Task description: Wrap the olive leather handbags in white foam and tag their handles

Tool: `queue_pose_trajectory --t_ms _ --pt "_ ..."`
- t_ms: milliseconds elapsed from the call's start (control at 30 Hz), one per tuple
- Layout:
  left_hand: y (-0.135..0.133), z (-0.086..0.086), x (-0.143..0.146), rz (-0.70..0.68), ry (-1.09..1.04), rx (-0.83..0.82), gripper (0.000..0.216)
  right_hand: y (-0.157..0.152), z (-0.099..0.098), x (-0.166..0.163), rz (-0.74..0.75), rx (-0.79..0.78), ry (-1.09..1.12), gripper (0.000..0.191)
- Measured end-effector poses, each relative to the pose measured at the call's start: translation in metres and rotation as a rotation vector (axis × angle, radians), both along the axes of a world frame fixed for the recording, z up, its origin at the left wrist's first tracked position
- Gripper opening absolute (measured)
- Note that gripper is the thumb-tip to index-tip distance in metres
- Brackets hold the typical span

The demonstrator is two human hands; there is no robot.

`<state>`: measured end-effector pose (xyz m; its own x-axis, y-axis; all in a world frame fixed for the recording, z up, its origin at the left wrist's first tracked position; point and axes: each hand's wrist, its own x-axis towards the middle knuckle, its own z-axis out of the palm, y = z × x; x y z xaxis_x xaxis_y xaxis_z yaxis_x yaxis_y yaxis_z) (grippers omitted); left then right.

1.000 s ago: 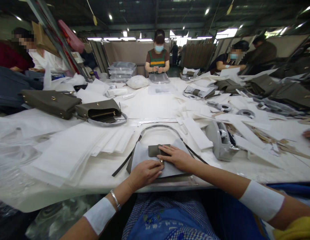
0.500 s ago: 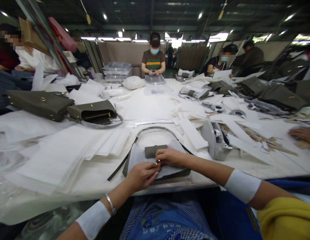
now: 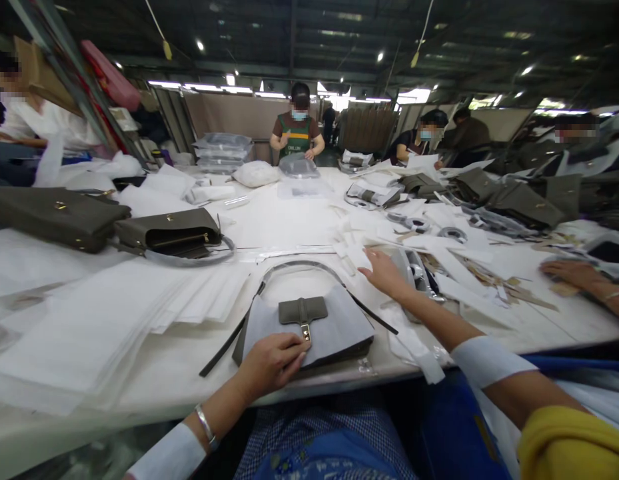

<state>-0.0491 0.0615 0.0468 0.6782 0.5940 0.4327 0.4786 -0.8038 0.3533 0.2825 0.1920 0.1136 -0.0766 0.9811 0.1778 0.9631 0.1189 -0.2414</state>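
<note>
A grey handbag lies flat at the table's near edge, part covered by a pale sheet, with an olive flap and a small gold clasp. My left hand rests on the bag's lower left corner, fingers curled and pressing just below the clasp. My right hand is stretched out to the right of the bag, fingers spread over white paper strips. It holds nothing that I can see. A dark strap trails off the bag to the left.
Stacks of white sheets lie at left. Two olive bags sit further back on the left. A silver tape dispenser stands just right of my right hand. Another person's hand rests at far right. Several people work around the table.
My right hand left the clasp and reached out to the right toward the paper strips. My left hand slid slightly down the bag. The flap and clasp now show uncovered.
</note>
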Motion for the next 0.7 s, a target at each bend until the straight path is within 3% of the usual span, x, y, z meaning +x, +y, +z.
queue_pose_trajectory --t_ms 133,233,333,433,567,700 --pt "-0.001 0.0 0.0 -0.001 0.004 0.003 0.028 0.007 -0.011 0.035 -0.15 -0.05 -0.033 0.074" --pt "-0.001 0.001 0.0 -0.002 0.008 0.009 0.028 -0.002 -0.006 0.03 -0.162 0.044 -0.01 0.061" --pt "-0.001 0.003 0.0 0.011 0.003 0.02 0.028 -0.024 0.011 0.004 0.067 0.277 0.075 0.034" --pt "-0.001 0.003 0.001 0.014 0.01 0.03 0.028 -0.056 0.021 -0.037 0.405 0.364 0.132 0.029" --pt "-0.003 0.003 0.0 0.037 0.009 0.044 0.027 -0.094 0.005 -0.084 0.767 0.219 0.069 0.039" --pt "-0.005 0.002 0.0 0.043 0.024 0.059 0.025 -0.11 -0.024 -0.097 0.848 0.038 0.029 0.045"
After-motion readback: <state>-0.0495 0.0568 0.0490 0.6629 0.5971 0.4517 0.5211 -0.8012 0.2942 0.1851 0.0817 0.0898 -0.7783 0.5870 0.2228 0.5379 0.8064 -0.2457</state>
